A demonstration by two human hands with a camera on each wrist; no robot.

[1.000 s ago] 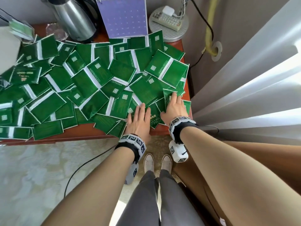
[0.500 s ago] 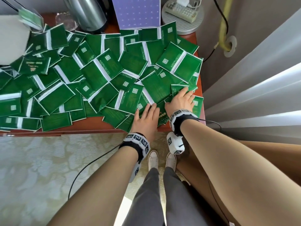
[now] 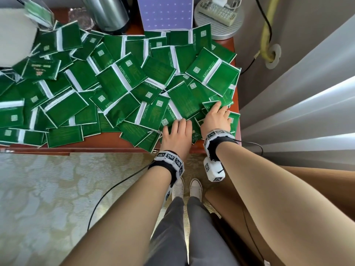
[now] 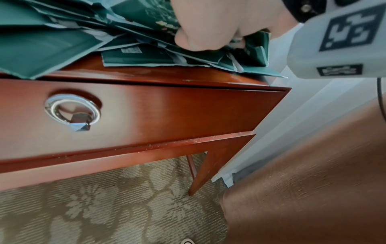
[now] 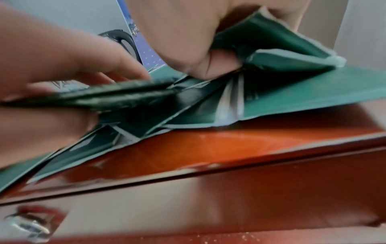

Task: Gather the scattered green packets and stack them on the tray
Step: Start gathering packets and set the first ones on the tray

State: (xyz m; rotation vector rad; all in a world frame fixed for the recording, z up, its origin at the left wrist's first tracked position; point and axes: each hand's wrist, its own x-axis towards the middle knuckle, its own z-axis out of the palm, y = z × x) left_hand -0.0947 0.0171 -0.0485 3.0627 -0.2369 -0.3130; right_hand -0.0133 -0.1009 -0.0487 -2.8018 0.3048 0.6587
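Note:
Several green packets (image 3: 123, 77) with white strips lie overlapping across the red-brown table (image 3: 107, 144). Both hands work at the front right corner of the pile. My left hand (image 3: 175, 131) lies over packets by the table edge; in the right wrist view its fingers (image 5: 87, 62) pinch a thin dark stack of packets (image 5: 117, 94). My right hand (image 3: 216, 118) reaches onto packets beside the right edge. Its thumb (image 5: 219, 62) is tucked under a bent packet (image 5: 282, 54) that it grips. A round silver tray (image 3: 226, 34) with a remote on it stands at the back right.
A steel kettle (image 3: 109, 14), a purple board (image 3: 167, 12) and a glass dish (image 3: 80, 18) stand along the back. A white block (image 3: 13, 39) is at the back left. Pale curtains (image 3: 297, 104) hang right of the table. A drawer with a ring pull (image 4: 72, 112) faces me.
Both hands have crept a little farther onto the packets at the front right corner, and the right fingers have closed round some. The head view has shifted slightly.

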